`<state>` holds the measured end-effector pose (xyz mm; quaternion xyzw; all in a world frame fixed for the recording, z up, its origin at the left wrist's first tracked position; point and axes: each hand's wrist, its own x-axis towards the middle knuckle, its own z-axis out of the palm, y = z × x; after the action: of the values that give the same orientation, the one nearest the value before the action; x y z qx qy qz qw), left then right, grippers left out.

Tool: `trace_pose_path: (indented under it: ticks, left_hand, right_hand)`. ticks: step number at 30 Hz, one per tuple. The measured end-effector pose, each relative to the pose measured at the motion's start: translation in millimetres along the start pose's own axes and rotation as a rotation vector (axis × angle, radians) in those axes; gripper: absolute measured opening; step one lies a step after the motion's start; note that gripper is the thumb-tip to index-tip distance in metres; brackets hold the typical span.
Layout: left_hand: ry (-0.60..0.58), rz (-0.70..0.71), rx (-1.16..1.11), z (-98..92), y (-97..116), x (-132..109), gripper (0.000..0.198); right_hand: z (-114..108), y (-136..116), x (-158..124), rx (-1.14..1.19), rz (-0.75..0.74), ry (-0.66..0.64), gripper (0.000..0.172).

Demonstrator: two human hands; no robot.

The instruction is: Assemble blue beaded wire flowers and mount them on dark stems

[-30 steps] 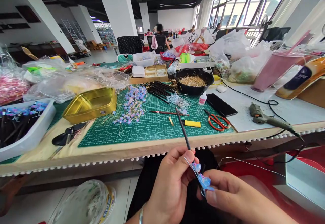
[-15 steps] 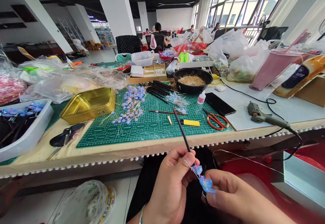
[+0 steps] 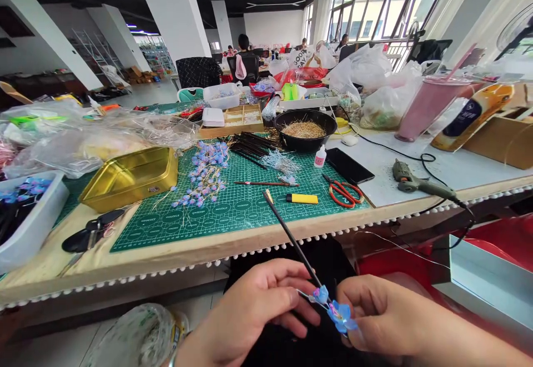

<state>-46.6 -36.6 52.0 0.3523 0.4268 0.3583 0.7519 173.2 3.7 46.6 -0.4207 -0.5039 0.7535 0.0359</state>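
Below the table edge, my left hand (image 3: 254,314) pinches the lower end of a thin black stick (image 3: 287,234) that slants up to the left. My right hand (image 3: 387,317) is closed on small blue beaded flowers (image 3: 335,308) fixed to that stick's lower end, with a fine wire trailing off to the right. The two hands almost touch at the flowers. On the green cutting mat (image 3: 233,203) lie more blue beaded flowers (image 3: 204,175) and a bundle of black sticks (image 3: 254,145).
A gold tin (image 3: 129,178), black bowl of straw-coloured wires (image 3: 303,129), red scissors (image 3: 343,194), yellow lighter (image 3: 302,199), phone (image 3: 343,165) and glue gun (image 3: 420,185) lie on the table. Plastic bags crowd the left and back. People sit at far desks.
Both hands have dropped lower and the stick now tilts further left. The camera view has shifted slightly, moving the table leftward.
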Motion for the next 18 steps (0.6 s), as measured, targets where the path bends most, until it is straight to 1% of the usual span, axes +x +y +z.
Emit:
trace_pose_path:
  ticks: [2, 4, 7, 10, 12, 15, 18]
  left_hand:
    - [-0.011, -0.075, 0.207, -3.5, 11, -6, 0.030]
    - [-0.006, -0.123, 0.355, -3.6, 22, -11, 0.033]
    - [0.046, -0.117, 0.494, 2.8, 32, -16, 0.026]
    - [0.106, -0.029, 0.751, 12.1, 34, -15, 0.015]
    - [0.109, 0.035, 0.927, 17.0, 35, -13, 0.009]
    - [0.073, 0.165, 1.121, 21.7, 39, -10, 0.008]
    - [-0.006, 0.277, 1.285, 25.0, 46, -10, 0.012]
  right_hand:
    - [0, -1, 0, 0.025, 0.001, -0.020, 0.016]
    - [1, -1, 0, 0.029, 0.008, -0.035, 0.015]
    - [5, -2, 1, 0.012, 0.034, -0.052, 0.013]
    - [9, -4, 2, 0.001, 0.061, -0.046, 0.013]
    - [10, -4, 2, 0.002, 0.066, -0.060, 0.014]
    - [10, -2, 3, 0.012, 0.067, -0.090, 0.017]
    - [8, 0, 3, 0.018, 0.068, -0.090, 0.019]
